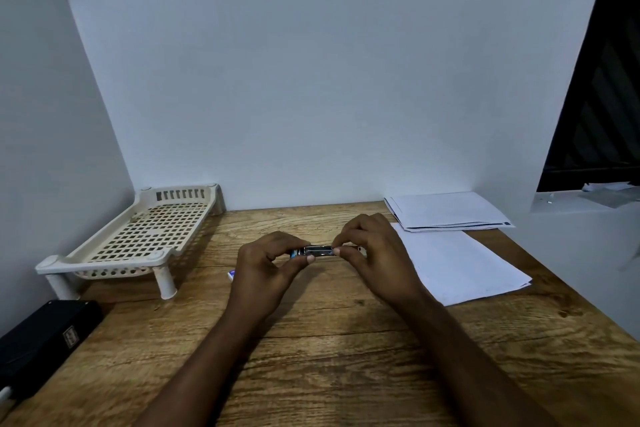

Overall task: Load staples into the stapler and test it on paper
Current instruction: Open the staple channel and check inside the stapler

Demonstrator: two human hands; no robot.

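Head view. Both hands meet above the middle of the wood-grain bench and share one object, a small metal stapler with a blue end, held level between them and clear of the bench surface. The left hand has its fingers curled around the blue end, thumb on the near side; it is closed on the stapler. The right hand pinches the opposite end between thumb and fingertips, its remaining fingers arched above. Whether the stapler's magazine is open cannot be told; only a shiny metal top face shows between the two hands.

Just to the right of the right hand lies a flat white sheet of paper, partly covered by that hand's wrist. Beyond it, farther from the hands and against the wall, rests a stack of folded white papers with a dark edge. Partly hidden behind the left hand, on its left, a small white-and-blue box lies on the bench; its contents cannot be read. Well to the left of the hands stands a cream perforated plastic rack on short legs. At the near left edge, a black rectangular case sits partly out of frame.
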